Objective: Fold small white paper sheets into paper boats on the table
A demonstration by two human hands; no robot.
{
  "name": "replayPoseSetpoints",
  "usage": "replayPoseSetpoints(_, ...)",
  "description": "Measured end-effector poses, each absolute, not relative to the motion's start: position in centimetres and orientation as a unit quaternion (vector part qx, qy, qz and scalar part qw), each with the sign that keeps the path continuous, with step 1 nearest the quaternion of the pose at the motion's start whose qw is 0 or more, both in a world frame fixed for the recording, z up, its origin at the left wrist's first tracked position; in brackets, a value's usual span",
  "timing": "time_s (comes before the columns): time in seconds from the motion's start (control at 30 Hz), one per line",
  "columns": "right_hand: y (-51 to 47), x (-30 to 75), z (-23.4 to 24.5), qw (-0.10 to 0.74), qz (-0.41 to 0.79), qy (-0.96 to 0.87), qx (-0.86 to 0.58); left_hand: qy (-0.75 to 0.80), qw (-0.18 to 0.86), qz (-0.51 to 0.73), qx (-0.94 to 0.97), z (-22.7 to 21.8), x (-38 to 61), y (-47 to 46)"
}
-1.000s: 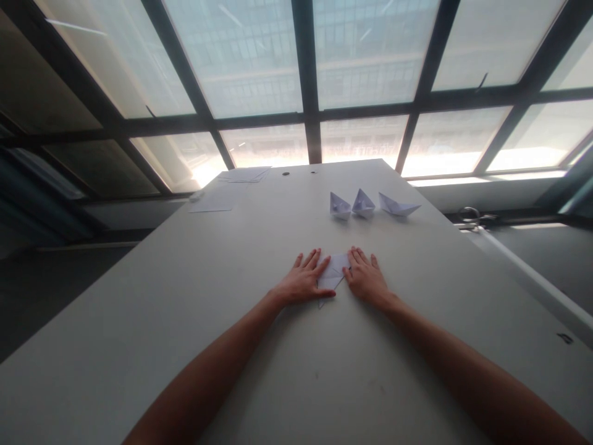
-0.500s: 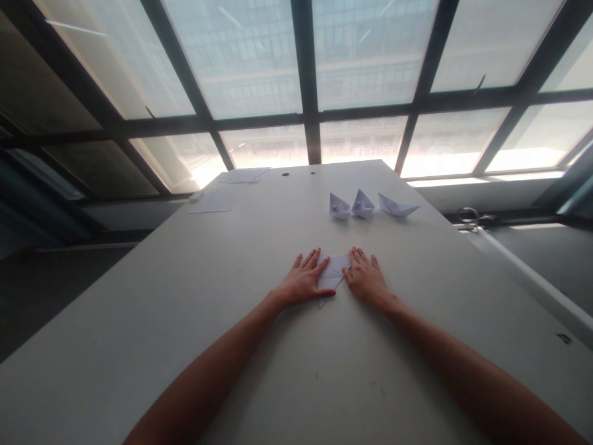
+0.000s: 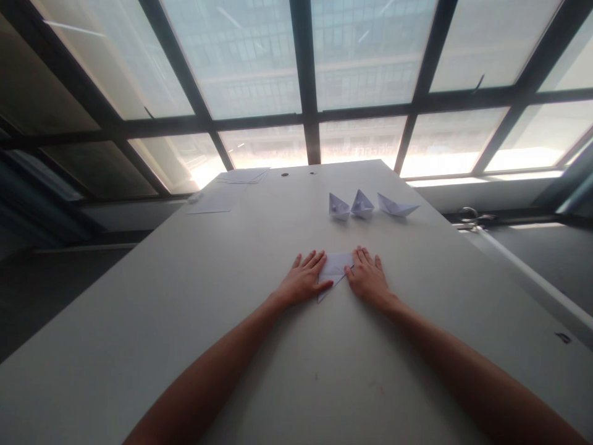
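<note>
A folded piece of white paper [image 3: 337, 262] lies flat on the white table [image 3: 296, 346], a straight edge away from me and a point toward me. My left hand [image 3: 302, 278] presses on its left side, fingers outstretched and the thumb across the paper. On its right corner lies my right hand [image 3: 367, 276], also flat with the fingers extended. Beyond the hands stand three folded paper boats: a left one [image 3: 340, 207], a middle one [image 3: 362, 204] and a longer, lower one [image 3: 397, 206] at the right. Parts of the folded paper are hidden under my fingers.
Flat white sheets [image 3: 213, 201] and more paper [image 3: 244, 175] lie at the table's far left. A round hole [image 3: 285, 175] shows near the far edge. Large windows [image 3: 259, 62] rise behind the table. A white bar [image 3: 532, 281] runs along the right.
My left hand's thumb and fingers have drawn closer together, and the index finger has moved off the paper's middle. The paper's lower point shows more. My right hand has shifted slightly.
</note>
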State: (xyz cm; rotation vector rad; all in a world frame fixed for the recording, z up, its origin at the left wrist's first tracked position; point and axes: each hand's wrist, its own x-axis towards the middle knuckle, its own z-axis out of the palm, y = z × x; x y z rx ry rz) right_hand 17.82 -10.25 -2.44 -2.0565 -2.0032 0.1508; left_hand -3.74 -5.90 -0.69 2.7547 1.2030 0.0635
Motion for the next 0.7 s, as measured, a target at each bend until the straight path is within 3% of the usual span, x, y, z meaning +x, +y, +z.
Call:
replayPoseSetpoints(0.5,-10.26,18.19,-2.38,0.145,0.043,-0.666,-0.730,0.398,0.068,0.022,0.914,-0.66,-3.71,-5.93)
replayPoseSetpoints(0.7,-10.14,18.33,-2.31,0.149,0.051,-0.728,-0.667,0.400,0.066,0.019,0.914,-0.61,-3.68,-5.96)
